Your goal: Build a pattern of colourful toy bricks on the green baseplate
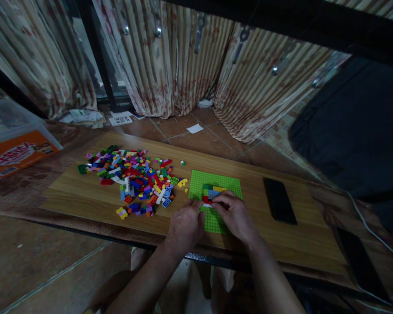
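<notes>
A light-green studded baseplate lies on the wooden board in front of me. Built up on it are toy bricks: a dark green one, a yellow one, a grey-blue brick and a red brick. At the near edge of these sits a small white brick, pinched between the fingertips of both hands. My left hand closes on it from the left, its fingers curled. My right hand grips it from the right with thumb and fingers together. Part of the built bricks is hidden behind my right hand.
Loose bricks of many colours are heaped on the board left of the baseplate. To the right lies a black phone, with another dark flat device beyond it. A clear tub with an orange label stands far left. A white cable runs along the right.
</notes>
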A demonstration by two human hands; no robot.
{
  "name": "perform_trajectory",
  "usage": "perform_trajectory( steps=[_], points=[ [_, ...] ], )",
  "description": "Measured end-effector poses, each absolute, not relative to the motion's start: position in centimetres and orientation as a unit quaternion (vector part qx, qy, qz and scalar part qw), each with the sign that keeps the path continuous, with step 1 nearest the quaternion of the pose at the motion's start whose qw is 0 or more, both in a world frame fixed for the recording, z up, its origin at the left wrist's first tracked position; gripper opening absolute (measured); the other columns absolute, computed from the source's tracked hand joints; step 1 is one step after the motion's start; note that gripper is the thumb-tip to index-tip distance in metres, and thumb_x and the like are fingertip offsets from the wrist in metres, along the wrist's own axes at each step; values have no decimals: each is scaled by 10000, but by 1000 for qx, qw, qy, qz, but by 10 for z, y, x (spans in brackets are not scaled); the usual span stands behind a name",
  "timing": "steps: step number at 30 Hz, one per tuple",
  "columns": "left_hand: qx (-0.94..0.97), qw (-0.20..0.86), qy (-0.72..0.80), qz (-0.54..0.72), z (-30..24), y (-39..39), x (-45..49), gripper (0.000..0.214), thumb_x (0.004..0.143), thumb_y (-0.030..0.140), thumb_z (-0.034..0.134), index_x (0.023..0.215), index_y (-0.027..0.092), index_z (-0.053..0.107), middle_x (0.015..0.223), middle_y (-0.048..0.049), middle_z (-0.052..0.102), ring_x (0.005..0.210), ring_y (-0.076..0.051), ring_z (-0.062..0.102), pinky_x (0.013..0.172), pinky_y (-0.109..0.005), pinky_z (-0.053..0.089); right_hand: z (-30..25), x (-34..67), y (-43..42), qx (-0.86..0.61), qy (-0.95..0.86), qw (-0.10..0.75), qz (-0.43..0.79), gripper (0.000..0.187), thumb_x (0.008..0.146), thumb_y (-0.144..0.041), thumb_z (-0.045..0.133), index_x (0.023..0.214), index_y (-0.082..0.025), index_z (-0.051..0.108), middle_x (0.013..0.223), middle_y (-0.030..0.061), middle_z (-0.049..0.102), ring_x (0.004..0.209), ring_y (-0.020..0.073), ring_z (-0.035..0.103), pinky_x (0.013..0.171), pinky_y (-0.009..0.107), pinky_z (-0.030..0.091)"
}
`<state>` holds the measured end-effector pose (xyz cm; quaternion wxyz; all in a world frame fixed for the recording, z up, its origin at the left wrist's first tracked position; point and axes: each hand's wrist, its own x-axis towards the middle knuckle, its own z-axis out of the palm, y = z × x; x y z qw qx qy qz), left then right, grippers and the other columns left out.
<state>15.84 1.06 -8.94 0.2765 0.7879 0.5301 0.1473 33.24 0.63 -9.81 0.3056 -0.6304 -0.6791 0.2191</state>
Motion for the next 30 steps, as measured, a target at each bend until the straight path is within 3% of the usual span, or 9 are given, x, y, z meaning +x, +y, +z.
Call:
perform_trajectory(
  steps=[7, 15, 22, 30],
  points=[
    [787, 275, 535, 136, -88, 11, 161, 225, 892, 213, 455, 1073, 214, 589, 1008, -56, 665, 915, -197, 651, 810, -293, 478, -100, 332, 8, -639, -674, 307, 208, 150, 846, -256, 560, 768, -240, 688, 833, 23, 618, 792, 173, 591, 751, 317, 448],
    [795, 265, 524, 153, -91, 8, 160, 307, 913, 223, 426, 1191, 240, 558, 1094, -53, 648, 959, -196, 642, 834, -302, 487, -105, 333, 13, -690, -589, 343, 244, 122, 769, -296, 604, 720, -218, 683, 745, 17, 646, 690, 170, 588, 681, 310, 441],
    [841, 171, 499, 119, -96, 4, 168, 483, 897, 136, 418, 1370, 228, 446, 1103, -101, 616, 861, -187, 644, 757, -290, 507, -105, 341, 15, -739, -513, 380, 217, 208, 773, -367, 586, 785, -195, 703, 807, 54, 701, 717, 199, 623, 698, 329, 459],
    [867, 54, 495, 10, -89, -1, 181, 524, 889, 101, 416, 1394, 235, 435, 1076, -120, 604, 858, -219, 633, 690, -323, 526, -102, 340, 16, -744, -503, 396, 191, 233, 784, -364, 565, 806, -182, 708, 830, 69, 707, 723, 199, 628, 702, 323, 468]
  ],
)
